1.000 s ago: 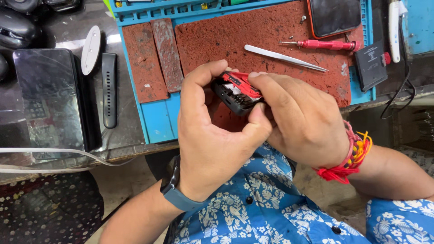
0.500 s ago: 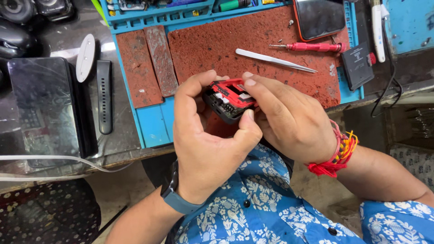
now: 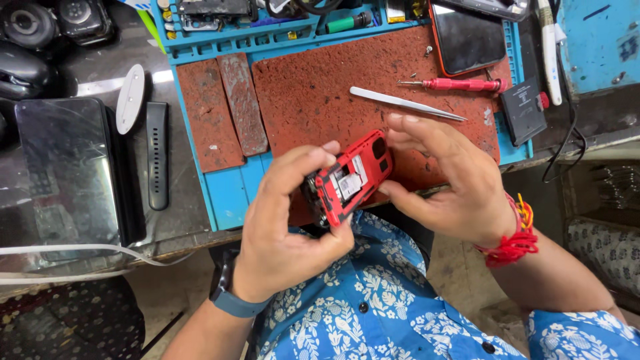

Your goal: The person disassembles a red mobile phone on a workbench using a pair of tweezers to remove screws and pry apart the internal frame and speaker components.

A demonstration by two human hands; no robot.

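My left hand (image 3: 283, 227) grips a small red phone (image 3: 350, 177) with its back cover off, its inner parts facing up. My right hand (image 3: 450, 180) sits just to the phone's right, fingers spread, thumb touching its lower right edge. The phone hovers over the near edge of a red-brown work mat (image 3: 320, 87) on a blue tray (image 3: 230, 193). A red thread band circles my right wrist, and a dark band with a blue strap my left.
On the mat lie silver tweezers (image 3: 407, 103) and a red screwdriver (image 3: 457, 85). A black battery (image 3: 523, 110) and a dark phone (image 3: 470, 37) lie at the right. A tablet (image 3: 67, 170), a watch strap (image 3: 157, 153) and a white cable (image 3: 73, 252) are on the left.
The phone has been turned so its open back faces up. My right hand's fingers have lifted off its top and spread out beside it.
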